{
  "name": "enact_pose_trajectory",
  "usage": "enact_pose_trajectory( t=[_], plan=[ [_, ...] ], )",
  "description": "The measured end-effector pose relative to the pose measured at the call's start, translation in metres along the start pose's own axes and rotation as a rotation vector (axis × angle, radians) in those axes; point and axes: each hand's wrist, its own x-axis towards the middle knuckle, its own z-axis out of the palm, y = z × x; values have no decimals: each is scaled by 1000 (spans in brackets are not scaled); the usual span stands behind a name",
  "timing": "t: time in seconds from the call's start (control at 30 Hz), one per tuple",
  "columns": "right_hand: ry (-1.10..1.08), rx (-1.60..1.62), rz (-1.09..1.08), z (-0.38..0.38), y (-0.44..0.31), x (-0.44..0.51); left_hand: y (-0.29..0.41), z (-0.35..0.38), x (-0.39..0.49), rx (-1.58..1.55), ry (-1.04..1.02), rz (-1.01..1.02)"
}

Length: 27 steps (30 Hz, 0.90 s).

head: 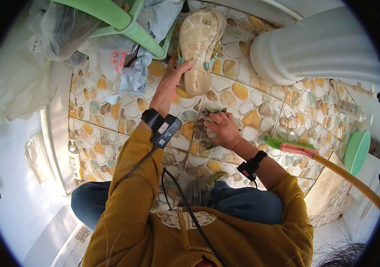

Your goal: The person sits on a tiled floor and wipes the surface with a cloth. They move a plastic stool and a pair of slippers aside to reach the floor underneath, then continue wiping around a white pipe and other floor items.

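Observation:
My left hand [172, 77] grips a worn beige sandal [195, 43] near its narrower end, thumb on the flat pale surface. Turquoise beads show at the sandal's sides, and a second sole edge peeks out behind it, so a pair may be stacked. On the pebble-patterned tile floor [240, 91], my right hand [225, 128] presses a crumpled, dirty grey cloth [206, 133] with its fingers bunched over it. Dark, wet-looking smears surround the cloth. Both wrists wear black straps with small devices.
A green plastic rack [146, 36] with plastic bags [109, 53] stands upper left. A white pedestal [310, 46] rises upper right. A broom [298, 149] with green bristles, a green basin [357, 153] and a bottle [350, 109] are at right. Another bottle [74, 158] stands by the left wall.

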Motion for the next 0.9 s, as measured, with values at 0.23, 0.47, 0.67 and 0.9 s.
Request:
enact_pose_trajectory(
  t=[0.23, 0.47, 0.67, 0.9],
  plan=[
    [11, 6, -5, 2, 3, -1, 14, -7, -3, 219, 158, 10],
    [25, -13, 11, 9, 2, -2, -1, -15, -5, 251, 91, 142],
    [4, -29, 18, 8, 0, -2, -7, -19, -6, 331, 166, 179],
    [17, -71, -5, 6, 0, -1, -25, -38, -39, 332, 236, 138]
  ],
)
